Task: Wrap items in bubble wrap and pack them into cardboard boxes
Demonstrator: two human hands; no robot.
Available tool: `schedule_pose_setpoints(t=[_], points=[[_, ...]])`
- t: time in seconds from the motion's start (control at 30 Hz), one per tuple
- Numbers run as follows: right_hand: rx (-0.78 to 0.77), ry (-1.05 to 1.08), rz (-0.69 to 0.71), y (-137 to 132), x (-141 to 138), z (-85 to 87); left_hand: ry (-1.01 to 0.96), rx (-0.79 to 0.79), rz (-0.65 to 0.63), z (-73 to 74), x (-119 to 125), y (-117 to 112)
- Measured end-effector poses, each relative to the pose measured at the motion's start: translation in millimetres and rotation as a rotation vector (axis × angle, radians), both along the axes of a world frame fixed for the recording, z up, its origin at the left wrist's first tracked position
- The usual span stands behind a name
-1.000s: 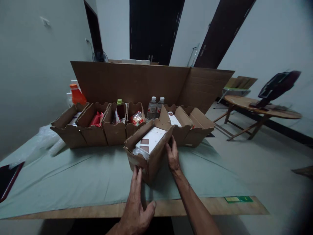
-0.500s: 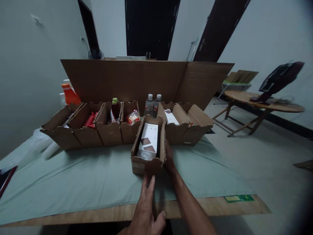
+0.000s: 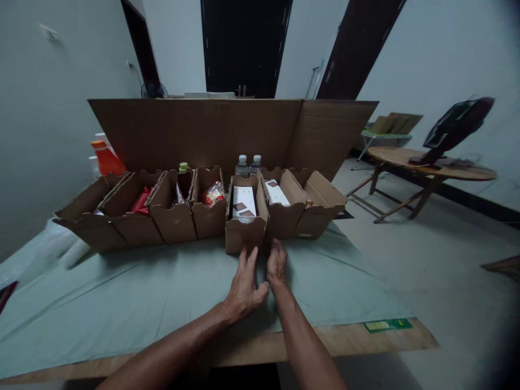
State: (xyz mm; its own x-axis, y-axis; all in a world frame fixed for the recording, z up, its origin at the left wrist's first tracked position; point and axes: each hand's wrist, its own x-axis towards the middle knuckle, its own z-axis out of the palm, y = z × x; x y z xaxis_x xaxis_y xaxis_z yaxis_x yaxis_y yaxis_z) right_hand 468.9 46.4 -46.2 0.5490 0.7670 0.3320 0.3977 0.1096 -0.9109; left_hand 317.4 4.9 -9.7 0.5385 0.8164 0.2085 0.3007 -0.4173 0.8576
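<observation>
A cardboard bin (image 3: 245, 235) stands in a gap in the row of bins, its front jutting out slightly toward me. Inside it lies a white box (image 3: 244, 201) with brown diamond shapes, and some clear plastic shows at its front. My left hand (image 3: 246, 284) is at the bin's lower front, fingers stretched and apart, the fingertips touching or very near the cardboard. Beside the bin's lower right corner is my right hand (image 3: 277, 262), its fingers pointing forward and partly hidden; whether it touches the bin is unclear. Neither hand grips anything.
Bins to the left hold a red packet (image 3: 141, 200), a bottle with a green cap (image 3: 183, 167) and a snack bag (image 3: 214, 193). Another white box (image 3: 277, 193) sits in a right bin. Two clear bottles (image 3: 248, 165) stand behind, before a tall cardboard panel (image 3: 195, 130).
The bin with the white box has slid away from me into the row. Both hands have moved forward, and the right hand has come down off the bin's right side.
</observation>
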Motion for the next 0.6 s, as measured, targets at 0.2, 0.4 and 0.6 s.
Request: schedule_pose_setpoints(t=[0.2, 0.4, 0.6], points=[[-0.013, 0.171, -0.1, 6.3, 2.4, -5.4, 0.091, -0.009, 0.021, 1.4, 21.6, 36.6], [-0.028, 0.221, -0.103, 7.0, 1.1, -6.4, 0.118, 0.012, -0.02, -9.9, 29.2, 50.7], [-0.03, 0.232, -0.119, 5.2, 1.0, -5.4, 0.131, 0.153, -0.189, -41.3, -18.1, 8.8]])
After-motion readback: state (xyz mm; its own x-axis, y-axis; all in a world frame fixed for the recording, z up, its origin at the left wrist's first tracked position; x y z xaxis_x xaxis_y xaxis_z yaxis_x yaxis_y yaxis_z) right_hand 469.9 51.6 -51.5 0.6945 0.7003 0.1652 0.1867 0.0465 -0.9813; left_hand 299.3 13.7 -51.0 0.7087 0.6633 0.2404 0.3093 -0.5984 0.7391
